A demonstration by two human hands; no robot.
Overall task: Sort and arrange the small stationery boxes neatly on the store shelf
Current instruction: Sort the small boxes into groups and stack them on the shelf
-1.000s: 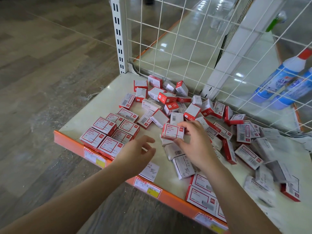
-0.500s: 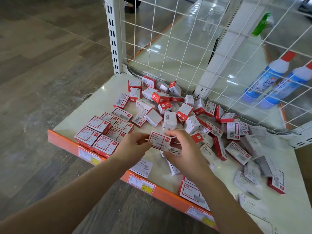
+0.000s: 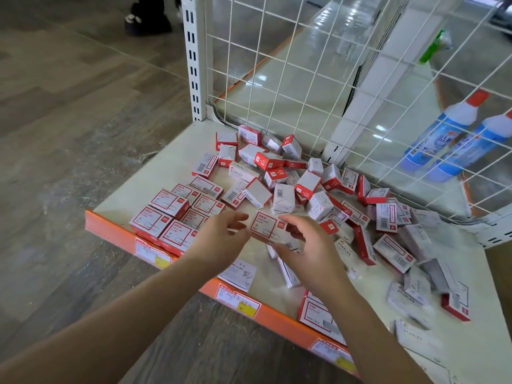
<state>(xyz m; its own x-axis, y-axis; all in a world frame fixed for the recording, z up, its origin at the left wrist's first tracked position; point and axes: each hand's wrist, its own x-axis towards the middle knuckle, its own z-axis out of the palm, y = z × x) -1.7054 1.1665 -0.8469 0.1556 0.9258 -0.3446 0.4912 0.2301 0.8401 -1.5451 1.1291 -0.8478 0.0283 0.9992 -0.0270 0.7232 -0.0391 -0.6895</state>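
A cream store shelf point(image 3: 155, 176) with an orange front edge carries several small red-and-white stationery boxes. A tidy group of boxes point(image 3: 169, 214) lies label-up at the front left. A loose heap of boxes point(image 3: 291, 184) spreads across the middle and right. My right hand point(image 3: 307, 245) grips one red-and-white paper clip box point(image 3: 266, 225) just above the shelf, thumb on top. My left hand point(image 3: 221, 239) reaches in from the left, its fingers loosely spread and their tips at that box's left end.
A white wire grid point(image 3: 277, 79) and a slotted upright post point(image 3: 194, 65) close off the back. Two blue bottles point(image 3: 448, 134) lie behind the grid at the right. Price labels point(image 3: 152, 252) sit on the orange edge. Someone's dark shoe point(image 3: 146, 20) stands on the floor beyond.
My right hand lifted a box out of the heap and drew it toward the front. My left hand rose from the shelf edge to meet it.
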